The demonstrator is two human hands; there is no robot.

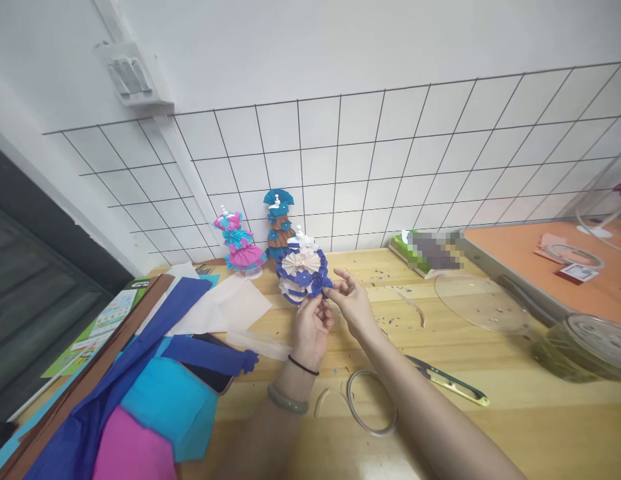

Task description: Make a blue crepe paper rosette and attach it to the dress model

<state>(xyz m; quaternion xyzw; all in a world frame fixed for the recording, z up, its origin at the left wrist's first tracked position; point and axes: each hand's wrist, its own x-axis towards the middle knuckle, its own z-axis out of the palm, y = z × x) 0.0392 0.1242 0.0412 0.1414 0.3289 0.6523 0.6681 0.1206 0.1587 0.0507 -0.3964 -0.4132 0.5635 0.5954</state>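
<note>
A small white dress form point(299, 235) wears a blue-and-white crepe paper dress point(285, 283) with a cream pleated fan on its front. At the lower right of this dress is a blue paper rosette point(320, 285). My right hand point(355, 307) pinches the rosette's right edge between thumb and fingers. From below, my left hand point(313, 325) has its thumb and finger closed on the rosette's lower edge, its other fingers curled. Behind stand a pink-and-turquoise paper dress point(244, 250) and a brown-and-teal one point(281, 230), each on a little form.
Coloured paper sheets point(173, 397) cover the left side, partly over a dark phone point(210, 373). Scissors point(447, 381) and a ring of tape point(373, 403) lie near my right forearm. A clear disc point(480, 303), a spool point(590, 343) and an orange surface point(530, 267) are at right.
</note>
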